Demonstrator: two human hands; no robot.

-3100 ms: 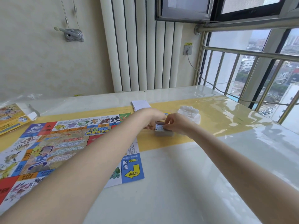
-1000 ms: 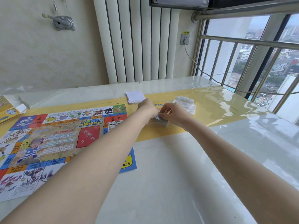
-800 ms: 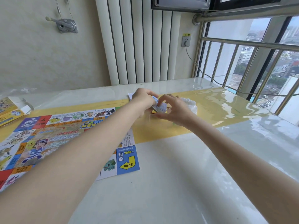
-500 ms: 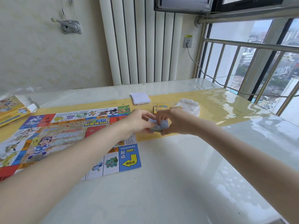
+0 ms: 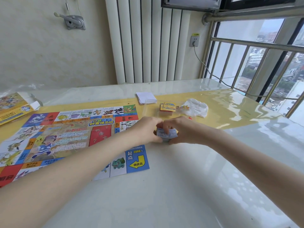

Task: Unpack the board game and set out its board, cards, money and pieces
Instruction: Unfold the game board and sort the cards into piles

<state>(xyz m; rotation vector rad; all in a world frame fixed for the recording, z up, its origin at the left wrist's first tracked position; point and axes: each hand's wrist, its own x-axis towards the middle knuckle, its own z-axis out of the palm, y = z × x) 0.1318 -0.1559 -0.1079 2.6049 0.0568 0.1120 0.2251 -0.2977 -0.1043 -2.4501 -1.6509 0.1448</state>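
Observation:
The colourful game board point(image 5: 69, 139) lies unfolded on the left of the table. Just right of its edge, my left hand point(image 5: 146, 130) and my right hand point(image 5: 179, 130) together grip a small stack of pale blue play money point(image 5: 167, 134) above the white tabletop. Behind the hands lies a stack of yellow cards point(image 5: 167, 106) inside a clear plastic tray point(image 5: 149, 106). A pile of white cards point(image 5: 145, 97) sits further back. The yellow game box point(image 5: 11, 107) lies at the far left.
A crumpled white plastic bag point(image 5: 196, 107) lies right of the yellow cards. A radiator point(image 5: 148, 43) stands against the back wall, and a railing point(image 5: 256, 63) with a cable runs along the window on the right. The glossy table point(image 5: 181, 186) extends toward me.
Both hands lifted the blue money stack from beside the yellow cards and brought it nearer to me, beside the board's right edge. The yellow cards are now uncovered.

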